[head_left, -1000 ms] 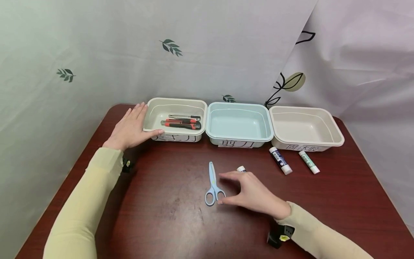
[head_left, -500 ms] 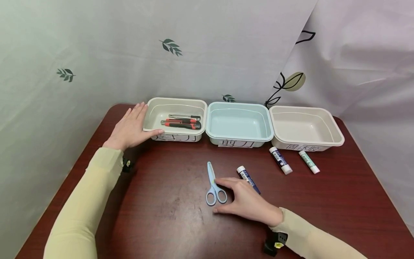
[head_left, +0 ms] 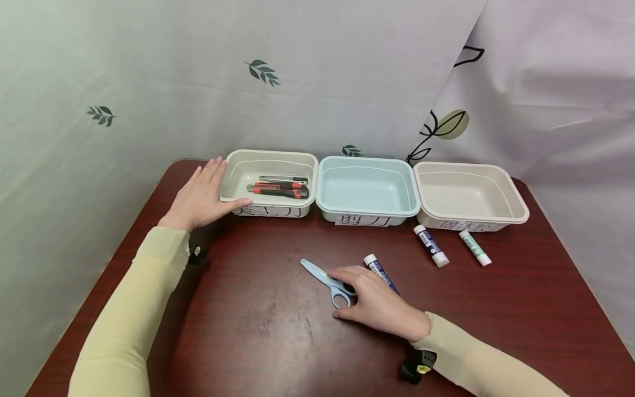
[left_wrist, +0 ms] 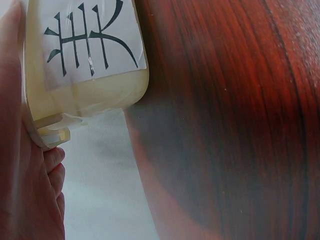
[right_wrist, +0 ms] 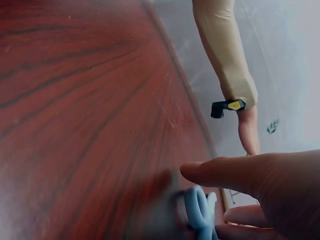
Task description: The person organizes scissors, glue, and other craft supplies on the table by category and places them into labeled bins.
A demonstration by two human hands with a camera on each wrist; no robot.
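My left hand [head_left: 200, 196] rests on the left end of the beige bin [head_left: 238, 165], thumb along its front rim and fingers spread over the side. Inside that bin lie several utility knives [head_left: 278, 190]. My right hand [head_left: 379, 303] is low over the table at the light-blue scissors [head_left: 319, 273]. Its fingers overlap the scissors near the pivot and cover one finger loop. The thumb [right_wrist: 215, 172] is apart from the scissors' loop [right_wrist: 196, 207] in the right wrist view. The blades lie closed, pointing to the upper left.
A light-blue bin [head_left: 367, 187] and another beige bin [head_left: 468, 193] continue the row, with labels on their fronts. A blue glue stick [head_left: 379, 270] lies just behind my right hand. Another blue glue stick [head_left: 430, 246] and a green one [head_left: 474, 248] lie farther right.
The scissors have turned anticlockwise, tip swinging left and finger loops shifting right under my right fingers. My right hand has moved slightly left, uncovering the nearest glue stick. My left hand stays put.
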